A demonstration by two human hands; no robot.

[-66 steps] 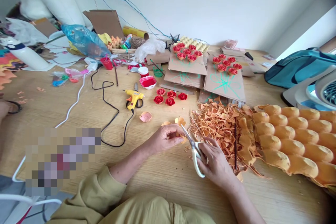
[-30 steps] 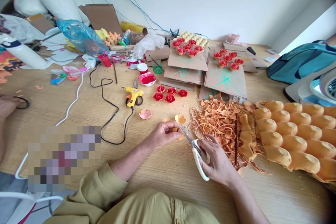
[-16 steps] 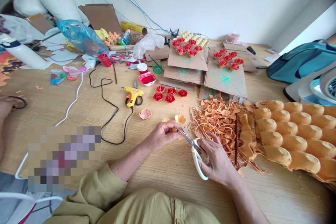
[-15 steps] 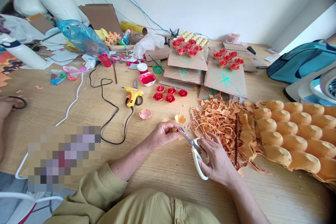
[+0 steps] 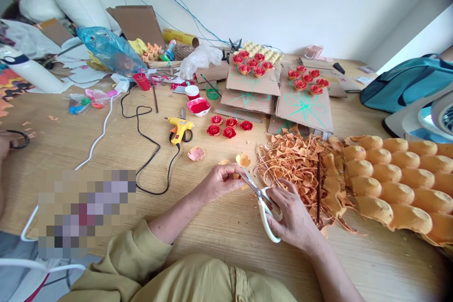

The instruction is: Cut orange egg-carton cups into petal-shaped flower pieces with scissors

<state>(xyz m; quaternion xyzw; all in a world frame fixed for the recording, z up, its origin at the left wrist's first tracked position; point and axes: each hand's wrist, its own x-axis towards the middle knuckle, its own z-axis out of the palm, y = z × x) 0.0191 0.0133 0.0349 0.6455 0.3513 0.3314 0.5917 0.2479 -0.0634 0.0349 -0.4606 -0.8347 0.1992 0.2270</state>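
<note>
My right hand (image 5: 292, 214) is wrapped round the white handles of a pair of scissors (image 5: 266, 217). The blades point away and left, their tips by the fingertips of my left hand (image 5: 221, 181). That hand is closed in a pinch on a small orange egg-carton piece, mostly hidden by the fingers. Just beyond the blade tips is a yellow-orange petal-shaped cup (image 5: 243, 159). A pink cut cup (image 5: 196, 153) lies farther left. Several red paper roses (image 5: 229, 123) sit on the table past it. To the right spreads a heap of orange carton scraps (image 5: 292, 155).
Orange egg trays (image 5: 396, 165) lie at the right, with a dark stick (image 5: 318, 188) beside them. A yellow glue gun (image 5: 181, 128) with its black cord rests left of the roses. Behind stand a red paint dish (image 5: 198, 106) and cardboard sheets (image 5: 304, 108). Another person's hand (image 5: 7, 141) holds a black-handled tool.
My hands and the scissors stay almost in place. The other person's hand at the left edge has shifted slightly left.
</note>
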